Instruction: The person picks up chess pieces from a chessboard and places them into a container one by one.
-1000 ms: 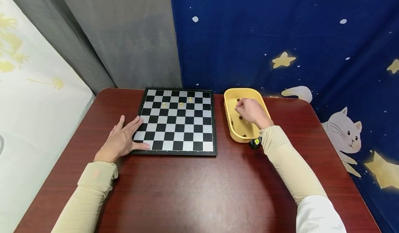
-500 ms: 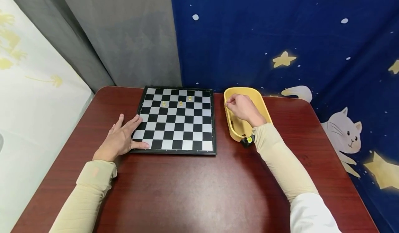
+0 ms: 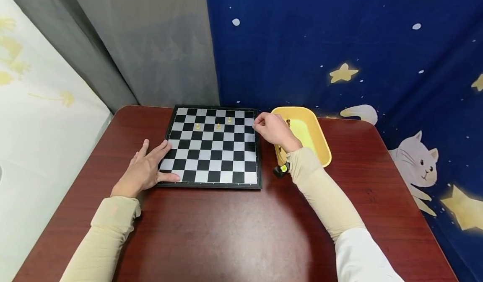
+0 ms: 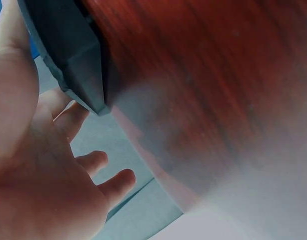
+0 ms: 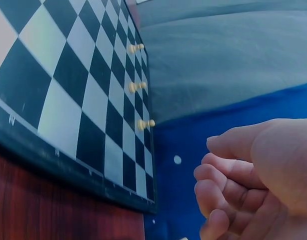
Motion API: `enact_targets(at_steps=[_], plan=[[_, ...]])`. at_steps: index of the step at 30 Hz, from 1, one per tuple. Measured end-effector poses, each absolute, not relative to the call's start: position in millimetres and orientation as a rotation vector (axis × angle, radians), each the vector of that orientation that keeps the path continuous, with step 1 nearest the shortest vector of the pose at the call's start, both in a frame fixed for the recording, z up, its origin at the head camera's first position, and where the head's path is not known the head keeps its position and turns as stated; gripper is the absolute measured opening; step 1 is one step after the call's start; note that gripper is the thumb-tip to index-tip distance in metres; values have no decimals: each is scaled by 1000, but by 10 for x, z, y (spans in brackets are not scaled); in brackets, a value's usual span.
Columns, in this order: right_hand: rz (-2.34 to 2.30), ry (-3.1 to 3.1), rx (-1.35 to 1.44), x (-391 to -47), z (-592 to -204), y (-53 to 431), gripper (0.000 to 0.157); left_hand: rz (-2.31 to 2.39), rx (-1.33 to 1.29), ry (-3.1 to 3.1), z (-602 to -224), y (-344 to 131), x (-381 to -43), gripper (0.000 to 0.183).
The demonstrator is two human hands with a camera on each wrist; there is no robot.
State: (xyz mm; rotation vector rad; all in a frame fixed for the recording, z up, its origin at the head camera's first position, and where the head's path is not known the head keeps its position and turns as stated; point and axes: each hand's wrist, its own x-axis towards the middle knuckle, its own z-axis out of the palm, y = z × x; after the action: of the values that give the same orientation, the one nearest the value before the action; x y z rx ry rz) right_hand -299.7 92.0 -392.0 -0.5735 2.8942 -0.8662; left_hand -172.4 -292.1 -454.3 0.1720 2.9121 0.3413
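Note:
In the head view my left hand [image 3: 141,171] lies at the near left corner of a black-and-white chessboard [image 3: 215,148], fingers straight. Its thumb rests on the board's near edge; the other fingers meet the left side. Three pale yellow pawns stand near the far side: a left pawn [image 3: 197,126], a middle pawn [image 3: 218,126] and a right pawn [image 3: 229,120]. My right hand [image 3: 274,129] hovers between the board's right edge and a yellow tub [image 3: 324,150]. Its fingers are curled, thumb tip close to the forefinger; whatever may be between them is hidden, also in the right wrist view.
Small dark brown pieces, one piece [image 3: 288,122] among them, lie in the tub, partly behind my right hand. The reddish-brown table [image 3: 226,231] ends at a grey curtain [image 3: 151,43] and a blue star-patterned curtain [image 3: 283,43].
My right hand has moved left from over the tub to the board's right edge, its fingers still curled. The left hand and the three pawns have stayed in place.

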Motion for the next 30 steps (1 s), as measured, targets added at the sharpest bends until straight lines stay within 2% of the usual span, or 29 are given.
enact_targets(at_steps=[10, 30], plan=[[-905, 2852, -605, -3051, -4031, 646, 24, 344, 172, 2915, -4554, -2901, -1712, 123], [-1029, 2809, -349, -3183, -4375, 249, 40, 375, 183, 2928, -4564, -2943, -1705, 121]])
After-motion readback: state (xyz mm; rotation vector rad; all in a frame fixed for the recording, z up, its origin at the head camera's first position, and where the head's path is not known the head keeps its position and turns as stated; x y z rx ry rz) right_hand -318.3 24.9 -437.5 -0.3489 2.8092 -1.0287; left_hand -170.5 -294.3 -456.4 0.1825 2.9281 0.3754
